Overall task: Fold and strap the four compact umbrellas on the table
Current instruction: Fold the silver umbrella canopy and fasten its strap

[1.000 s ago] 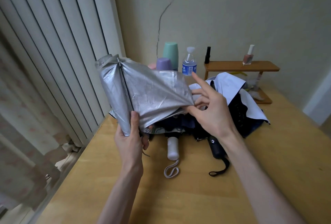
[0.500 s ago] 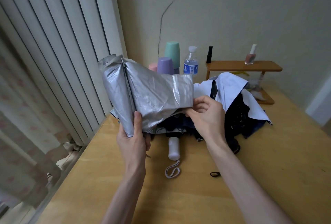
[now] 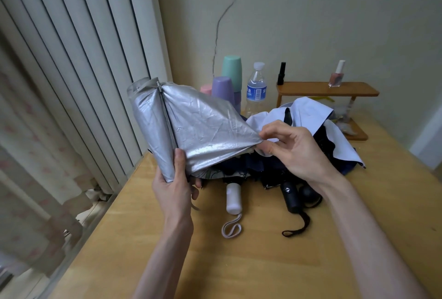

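The silver umbrella [image 3: 191, 129] is held up over the far left part of the table [image 3: 263, 263]. It is collapsed but loose, its cloth unrolled and no strap closed. The left hand [image 3: 173, 186] grips its lower end, thumb lying along a rib. At three o'clock from it, the right hand [image 3: 296, 153] pinches one panel's edge between thumb and forefinger, drawing it taut. This looks like early pleating of the first umbrella. Toward five o'clock from it, the others, seemingly three, lie in a tangled heap [image 3: 263, 169] with slack canopies. A white handle [image 3: 233, 199] and a black handle [image 3: 290, 197] point to six o'clock. None looks folded or strapped.
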`<action>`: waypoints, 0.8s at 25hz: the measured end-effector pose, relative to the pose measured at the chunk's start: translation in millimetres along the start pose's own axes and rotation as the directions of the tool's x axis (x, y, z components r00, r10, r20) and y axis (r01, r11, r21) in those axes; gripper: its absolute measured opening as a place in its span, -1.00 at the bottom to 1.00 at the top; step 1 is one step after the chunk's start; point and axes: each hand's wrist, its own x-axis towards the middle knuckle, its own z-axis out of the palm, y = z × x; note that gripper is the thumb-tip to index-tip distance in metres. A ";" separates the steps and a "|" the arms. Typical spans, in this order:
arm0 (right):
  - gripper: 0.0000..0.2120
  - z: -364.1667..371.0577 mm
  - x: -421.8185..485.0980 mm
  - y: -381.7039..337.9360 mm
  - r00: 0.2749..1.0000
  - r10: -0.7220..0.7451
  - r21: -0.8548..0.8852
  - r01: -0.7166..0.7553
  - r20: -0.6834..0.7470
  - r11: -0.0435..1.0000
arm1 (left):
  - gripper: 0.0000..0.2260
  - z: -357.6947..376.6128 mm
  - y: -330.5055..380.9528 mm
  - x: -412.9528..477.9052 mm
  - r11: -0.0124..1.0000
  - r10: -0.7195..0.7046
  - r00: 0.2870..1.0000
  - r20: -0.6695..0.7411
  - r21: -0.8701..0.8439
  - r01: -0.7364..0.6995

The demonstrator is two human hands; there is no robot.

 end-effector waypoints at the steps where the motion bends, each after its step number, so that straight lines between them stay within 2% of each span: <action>1: -0.92 -2.4 -2.3 -0.2 0.998 0.028 0.037 -0.030 0.057 0.999 | -0.74 0.5 0.7 -0.8 1.000 -0.003 1.000 0.009 -0.004 0.003; 2: -0.88 -3.2 -4.8 -1.1 0.994 0.043 0.057 -0.049 0.105 0.997 | -0.74 0.7 1.3 -1.2 1.000 -0.007 1.000 0.018 -0.010 0.007; 4: -0.79 0.7 -6.4 -3.9 0.991 0.076 0.100 -0.087 0.112 0.991 | -0.73 0.9 2.4 -1.4 1.000 -0.012 0.999 0.036 -0.019 0.013; 6: -0.67 9.4 -3.5 -11.9 0.980 0.195 0.188 -0.198 0.036 0.962 | -0.73 0.7 2.3 -1.3 1.000 -0.013 0.999 0.048 -0.025 0.014; 8: -0.53 17.0 0.0 -20.5 0.935 0.353 0.221 -0.339 -0.027 0.914 | -0.73 0.4 0.7 -1.4 1.000 -0.012 0.998 0.056 -0.026 0.013; 10: -0.54 23.8 0.4 -21.4 0.906 0.420 0.194 -0.402 -0.059 0.895 | -0.73 0.6 -1.2 -1.8 1.000 -0.003 0.998 0.068 -0.007 0.004; 12: -0.72 28.8 -0.4 -18.9 0.915 0.370 0.188 -0.340 -0.160 0.922 | -0.74 1.6 -2.8 -2.9 1.000 0.009 0.997 0.079 0.014 -0.010; 14: -0.83 28.6 -0.8 -16.9 0.902 0.322 0.265 -0.247 -0.289 0.932 | -0.76 2.3 -4.2 -4.0 0.999 0.023 0.996 0.086 0.041 -0.027; 16: -0.81 27.4 -1.5 -16.2 0.875 0.310 0.374 -0.164 -0.372 0.913 | -0.77 3.3 -5.3 -5.3 0.998 0.026 0.996 0.082 0.062 -0.031; 18: -0.76 29.6 -0.4 -12.4 0.857 0.296 0.382 -0.128 -0.422 0.915 | -0.76 4.8 -6.1 -6.7 0.998 0.013 0.997 0.079 0.062 -0.018; 20: -0.69 34.6 1.7 -11.4 0.865 0.295 0.365 -0.143 -0.406 0.920 | -0.75 6.3 -6.1 -7.5 0.999 0.002 0.998 0.071 0.048 -0.006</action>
